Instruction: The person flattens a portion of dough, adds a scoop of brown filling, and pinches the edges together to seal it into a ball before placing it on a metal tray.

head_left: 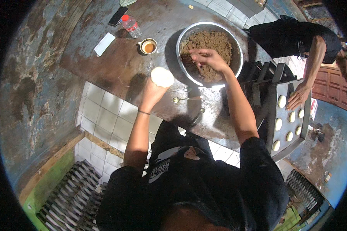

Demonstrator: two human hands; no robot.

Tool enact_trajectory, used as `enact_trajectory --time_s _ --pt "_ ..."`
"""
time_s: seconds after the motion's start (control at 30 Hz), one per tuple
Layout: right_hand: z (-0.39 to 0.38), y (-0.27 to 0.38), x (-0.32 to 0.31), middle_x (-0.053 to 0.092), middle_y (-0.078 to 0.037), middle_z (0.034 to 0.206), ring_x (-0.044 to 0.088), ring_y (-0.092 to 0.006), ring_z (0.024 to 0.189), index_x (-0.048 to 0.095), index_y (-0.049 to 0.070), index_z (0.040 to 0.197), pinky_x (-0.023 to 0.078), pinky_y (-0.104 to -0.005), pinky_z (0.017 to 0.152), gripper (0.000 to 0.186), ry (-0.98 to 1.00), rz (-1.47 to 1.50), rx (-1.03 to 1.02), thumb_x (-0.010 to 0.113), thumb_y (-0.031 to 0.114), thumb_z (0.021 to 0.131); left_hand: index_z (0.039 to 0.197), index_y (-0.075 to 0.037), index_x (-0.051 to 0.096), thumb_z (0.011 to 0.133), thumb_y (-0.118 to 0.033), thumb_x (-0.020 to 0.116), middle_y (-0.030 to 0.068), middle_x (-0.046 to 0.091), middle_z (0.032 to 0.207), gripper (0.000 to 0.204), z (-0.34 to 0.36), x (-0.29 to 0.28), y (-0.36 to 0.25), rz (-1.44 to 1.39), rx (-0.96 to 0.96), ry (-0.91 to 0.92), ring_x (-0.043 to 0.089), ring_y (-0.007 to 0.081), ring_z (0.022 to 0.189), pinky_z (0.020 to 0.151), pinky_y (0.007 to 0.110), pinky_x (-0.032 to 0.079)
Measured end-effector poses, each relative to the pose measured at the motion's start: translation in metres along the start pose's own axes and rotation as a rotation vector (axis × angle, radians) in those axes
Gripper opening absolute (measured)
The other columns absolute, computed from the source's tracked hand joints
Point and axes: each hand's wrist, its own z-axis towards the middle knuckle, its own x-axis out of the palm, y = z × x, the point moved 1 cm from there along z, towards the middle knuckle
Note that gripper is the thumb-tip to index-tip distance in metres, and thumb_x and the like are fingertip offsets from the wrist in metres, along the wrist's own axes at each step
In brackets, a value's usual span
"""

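Observation:
My left hand (153, 94) is closed around the lower part of a pale, flattened round of dough (162, 77), holding it up over the near edge of the table. Above the brown crumbly filling (213, 40) in a big metal bowl (216, 85), my right hand (211, 60) hovers with its fingers loosely apart. I make out nothing held in it. A small measuring spoon (176, 100) and another dark-handled utensil (199, 114) lie on the table between my arms.
A cup of brown liquid (147, 47), a red-capped bottle (131, 27), a phone (118, 16) and a white slip (104, 44) sit at the far left. On the right, a co-worker's hand (300, 96) touches a dark tray (273, 115) bearing several dough balls (278, 124).

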Motion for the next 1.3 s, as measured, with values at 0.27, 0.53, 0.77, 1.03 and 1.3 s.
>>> enact_trajectory --time_s 0.27,0.53,0.77,1.03,1.3 --pt "-0.152 0.079 0.064 0.072 -0.002 0.103 0.069 -0.0258 0.089 0.075 0.013 0.115 0.061 -0.0389 0.074 0.037 -0.54 -0.979 -0.893 0.077 0.013 0.079 0.119 0.002 0.068 0.079 -0.017 0.086 0.0159 0.077 0.104 0.047 0.027 0.063 -0.083 -0.14 0.278 0.213 0.074 0.0249 0.095 0.085 0.038 0.058" --pt "-0.242 0.129 0.048 0.054 -0.019 0.138 0.051 -0.0396 0.13 0.06 0.015 0.148 0.043 -0.0485 0.112 0.072 -0.293 -0.785 -0.664 0.085 0.023 0.082 0.122 -0.005 0.064 0.077 -0.017 0.091 0.0047 0.071 0.111 0.055 0.014 0.08 -0.113 -0.319 0.278 0.66 0.068 0.0175 0.099 0.089 0.033 0.056" --pt "-0.265 0.12 0.044 0.069 -0.008 0.098 0.067 -0.0167 0.084 0.077 0.002 0.114 0.057 -0.0325 0.077 0.043 -0.473 -0.501 -0.669 0.091 0.024 0.08 0.124 -0.004 0.061 0.08 -0.017 0.091 0.0021 0.069 0.111 0.055 0.005 0.069 -0.184 -0.111 0.391 0.954 0.065 0.011 0.099 0.088 0.028 0.054" --pt "-0.306 0.135 0.056 0.066 -0.013 0.118 0.068 -0.0253 0.109 0.062 0.009 0.141 0.059 -0.0406 0.095 0.066 -0.519 -0.101 -0.527 0.088 0.031 0.084 0.124 0.001 0.063 0.097 -0.023 0.074 0.004 0.068 0.11 0.038 -0.037 0.079 -0.202 -0.582 0.267 0.657 0.064 0.0093 0.097 0.085 0.028 0.052" --pt "-0.308 0.139 0.044 0.066 -0.013 0.099 0.068 -0.0265 0.091 0.075 0.007 0.118 0.055 -0.0412 0.079 0.044 -0.715 -0.623 -0.707 0.088 0.03 0.083 0.129 -0.004 0.055 0.105 -0.028 0.056 0.0046 0.066 0.106 0.034 -0.026 0.073 -0.227 -0.802 -0.115 0.864 0.059 0.0016 0.079 0.053 0.017 0.041"
